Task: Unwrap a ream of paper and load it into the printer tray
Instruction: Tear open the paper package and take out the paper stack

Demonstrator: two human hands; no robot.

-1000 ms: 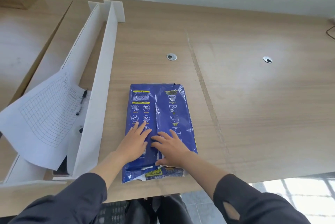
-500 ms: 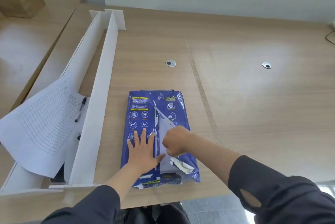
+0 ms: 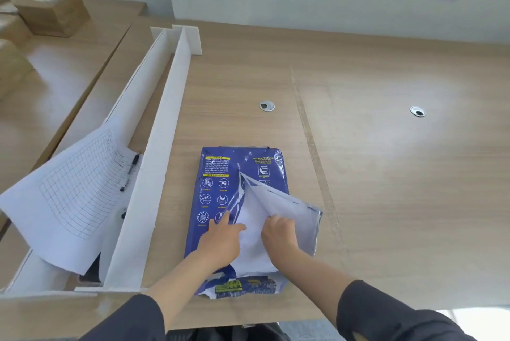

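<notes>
Blue plastic ream wrapper (image 3: 215,189) torn wider than before.
Our right hand (image 3: 278,233) pinches its flap; left hand (image 3: 220,241) presses flat, fingers spread. We read "Trouble-Free".

Your right hand (image 3: 278,233) curls its fingers (image 3: 276,220) under the torn wrapper flap (image 3: 292,208), so you can't see their tips. The small print on the ream (image 3: 215,191) is too fine to read. The cardboard boxes (image 3: 49,9) run off the left edge.
</notes>
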